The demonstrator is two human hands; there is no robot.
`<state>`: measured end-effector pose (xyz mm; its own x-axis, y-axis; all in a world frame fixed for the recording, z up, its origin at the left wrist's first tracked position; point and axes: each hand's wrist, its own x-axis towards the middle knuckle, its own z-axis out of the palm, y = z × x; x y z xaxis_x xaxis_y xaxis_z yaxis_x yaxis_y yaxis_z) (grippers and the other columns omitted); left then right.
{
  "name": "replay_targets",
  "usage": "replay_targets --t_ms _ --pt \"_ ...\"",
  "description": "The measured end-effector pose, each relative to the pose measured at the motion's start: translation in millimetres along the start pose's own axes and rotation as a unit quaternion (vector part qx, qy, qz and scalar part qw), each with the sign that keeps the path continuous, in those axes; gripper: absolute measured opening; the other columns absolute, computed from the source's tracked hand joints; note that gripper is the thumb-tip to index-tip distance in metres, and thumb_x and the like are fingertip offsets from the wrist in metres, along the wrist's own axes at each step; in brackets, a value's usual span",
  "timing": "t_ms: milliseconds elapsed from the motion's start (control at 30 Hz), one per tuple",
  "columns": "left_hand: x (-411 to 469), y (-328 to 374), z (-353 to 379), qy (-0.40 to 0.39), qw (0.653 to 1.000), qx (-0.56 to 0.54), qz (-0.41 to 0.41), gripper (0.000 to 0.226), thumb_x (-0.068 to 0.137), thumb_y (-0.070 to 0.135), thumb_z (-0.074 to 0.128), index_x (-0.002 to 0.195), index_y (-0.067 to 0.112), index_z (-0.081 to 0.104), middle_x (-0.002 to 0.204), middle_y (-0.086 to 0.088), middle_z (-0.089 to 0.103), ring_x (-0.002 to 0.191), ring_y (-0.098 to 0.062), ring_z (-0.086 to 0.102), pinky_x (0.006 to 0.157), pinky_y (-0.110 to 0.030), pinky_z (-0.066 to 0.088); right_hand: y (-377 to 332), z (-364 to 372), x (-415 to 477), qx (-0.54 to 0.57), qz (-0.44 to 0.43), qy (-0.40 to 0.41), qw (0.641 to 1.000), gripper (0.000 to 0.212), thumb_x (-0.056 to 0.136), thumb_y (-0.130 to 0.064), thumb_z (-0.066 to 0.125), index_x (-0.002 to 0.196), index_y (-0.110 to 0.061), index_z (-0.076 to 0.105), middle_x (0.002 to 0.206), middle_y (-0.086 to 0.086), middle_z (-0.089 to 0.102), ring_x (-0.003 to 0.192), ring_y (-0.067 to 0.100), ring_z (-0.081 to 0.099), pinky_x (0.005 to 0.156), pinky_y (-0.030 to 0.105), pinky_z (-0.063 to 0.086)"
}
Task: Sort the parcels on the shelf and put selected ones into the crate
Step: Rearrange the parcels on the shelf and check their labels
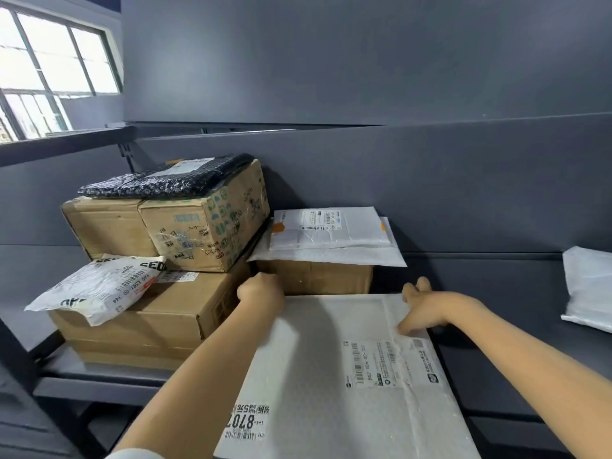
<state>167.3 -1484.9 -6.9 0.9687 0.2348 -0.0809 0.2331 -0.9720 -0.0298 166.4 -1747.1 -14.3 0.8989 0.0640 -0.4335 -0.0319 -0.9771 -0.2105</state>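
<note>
A large white padded parcel (331, 376) with printed labels lies in front of me, its far edge at the shelf (99, 369). My left hand (261, 293) curls over its far left corner. At the far right corner my right hand (424, 309) grips the edge, thumb on top and fingers over the back. Behind it, two white mailers (331, 236) lie on a brown box (314, 276). To the left stand stacked cardboard boxes (185, 223), a black bubble mailer (165, 180) on top and a white printed bag (99, 286) leaning in front. No crate is in view.
Another white bag (589, 289) lies at the right edge of the shelf. A dark grey back panel (397, 177) closes the shelf behind, and an upper shelf board (66, 140) runs at the left. A window (49, 67) is at the top left.
</note>
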Motion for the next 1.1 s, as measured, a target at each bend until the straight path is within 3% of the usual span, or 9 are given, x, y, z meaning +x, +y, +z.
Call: replay_targets --t_ms 100,267,367,433,533,667,767,867,1100 --pt "2 1 -18 0.031 0.999 0.029 0.001 0.04 0.095 0.01 0.044 0.135 0.008 0.049 0.138 -0.011 0.05 0.125 -0.028 0.051 0.094 -0.036 0.046 -8 -9 -3 -0.041 -0.02 0.011 0.999 0.053 0.083 -0.036 0.059 0.125 -0.012 0.037 0.131 0.006 0.025 0.102 0.022 0.045 0.079 0.03 0.046" --pt "-3 4 -40 -0.016 1.0 0.007 0.023 0.038 0.09 0.008 0.043 0.127 0.004 0.052 0.123 -0.014 0.057 0.11 -0.03 0.059 0.09 -0.036 0.05 -17 -15 -5 -0.063 -0.066 0.044 0.995 0.014 0.087 -0.027 0.054 0.091 -0.013 0.052 0.093 0.002 0.052 0.076 0.016 0.046 0.054 0.024 0.032" --pt "-7 10 -58 -0.129 0.988 -0.074 0.034 0.032 0.092 0.008 0.041 0.12 -0.001 0.054 0.088 -0.015 0.061 0.072 -0.021 0.06 0.081 -0.031 0.05 -13 -20 -8 0.011 -0.09 0.057 0.994 0.024 0.087 -0.024 0.054 0.094 -0.002 0.06 0.087 -0.001 0.059 0.069 0.012 0.054 0.055 0.022 0.037" --pt "-13 23 -71 -0.234 0.967 -0.051 0.083 0.026 0.096 0.018 0.044 0.113 0.005 0.058 0.089 -0.011 0.063 0.062 -0.017 0.058 0.075 -0.028 0.053 -11 -26 -14 0.088 -0.121 0.067 0.986 0.016 0.088 -0.024 0.055 0.094 -0.011 0.063 0.087 -0.003 0.067 0.066 0.008 0.062 0.057 0.019 0.043" --pt "-19 60 -83 -0.267 0.941 -0.09 0.186 0.025 0.097 0.022 0.045 0.115 0.008 0.057 0.101 -0.006 0.066 0.067 -0.016 0.063 0.062 -0.025 0.053 -5 -35 -22 0.155 -0.158 0.163 0.962 0.009 0.089 -0.023 0.055 0.085 -0.019 0.062 0.084 -0.003 0.069 0.065 0.008 0.063 0.056 0.015 0.044" --pt "-27 124 -83 -0.029 0.937 -0.108 0.33 0.029 0.094 0.016 0.041 0.113 0.004 0.059 0.119 -0.011 0.062 0.104 -0.029 0.06 0.081 -0.032 0.046 21 -41 -26 0.14 -0.147 0.273 0.941 0.009 0.088 -0.026 0.06 0.096 -0.022 0.061 0.096 -0.004 0.063 0.093 0.017 0.061 0.084 0.03 0.05" --pt "-25 168 -64 0.046 0.914 -0.137 0.378 0.032 0.095 0.027 0.042 0.121 0.013 0.055 0.128 -0.009 0.057 0.12 -0.03 0.05 0.096 -0.036 0.044 60 -39 -32 0.091 -0.08 0.278 0.953 0.034 0.09 -0.029 0.058 0.122 -0.017 0.056 0.118 0.004 0.055 0.113 0.022 0.052 0.091 0.03 0.043" --pt "-33 210 -45 0.026 0.902 -0.129 0.41 0.04 0.096 0.039 0.04 0.128 0.016 0.049 0.134 -0.01 0.051 0.125 -0.03 0.047 0.098 -0.04 0.042 113 -29 -46 0.094 0.011 0.276 0.957 0.053 0.089 -0.036 0.06 0.137 -0.021 0.045 0.14 0.003 0.045 0.127 0.021 0.045 0.103 0.033 0.039" --pt "-59 283 -18 -0.033 0.882 -0.091 0.462 0.058 0.097 0.05 0.037 0.146 0.019 0.032 0.153 -0.006 0.032 0.139 -0.027 0.033 0.108 -0.04 0.032 223 0 -100 0.159 0.185 0.286 0.927 0.058 0.085 -0.04 0.063 0.137 -0.022 0.045 0.139 0.006 0.043 0.121 0.027 0.049 0.1 0.038 0.042"
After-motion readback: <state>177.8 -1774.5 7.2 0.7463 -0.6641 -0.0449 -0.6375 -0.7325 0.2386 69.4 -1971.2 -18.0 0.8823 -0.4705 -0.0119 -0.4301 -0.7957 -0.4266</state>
